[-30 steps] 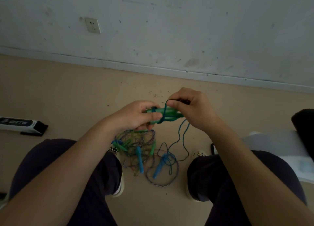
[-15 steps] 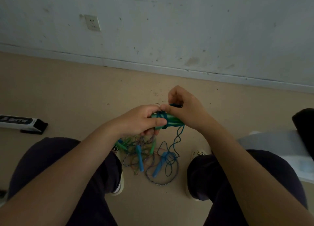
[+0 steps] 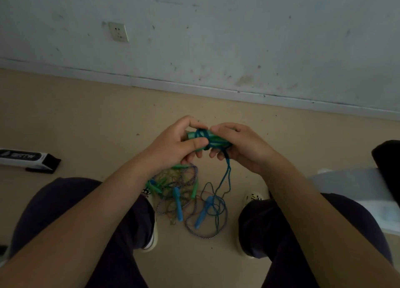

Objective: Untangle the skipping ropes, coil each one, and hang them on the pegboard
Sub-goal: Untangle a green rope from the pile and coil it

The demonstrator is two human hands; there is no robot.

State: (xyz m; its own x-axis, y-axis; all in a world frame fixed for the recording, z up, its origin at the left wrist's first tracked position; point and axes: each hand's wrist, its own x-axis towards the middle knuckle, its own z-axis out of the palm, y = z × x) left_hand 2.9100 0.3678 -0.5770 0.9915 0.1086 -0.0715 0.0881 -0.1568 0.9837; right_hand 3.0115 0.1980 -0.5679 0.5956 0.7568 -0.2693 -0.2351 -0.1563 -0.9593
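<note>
At the centre of the frame, the left hand (image 3: 173,145) and the right hand (image 3: 242,145) met over a pair of green handles (image 3: 213,139) held side by side. The left hand's fingers were curled around the handles' left end, thumb pressed on top. The right hand's fingers were clamped on the right end. A dark blue cord (image 3: 202,135) was wrapped around the handles between the two hands, and its loose lengths hung down from the right hand to the floor (image 3: 86,119). Below the hands, between the person's shoes, lay a tangle of ropes (image 3: 186,199) with blue and green handles. A white and black box (image 3: 28,159) lay at the left edge, and a wall socket (image 3: 118,32) sat at the upper left.
</note>
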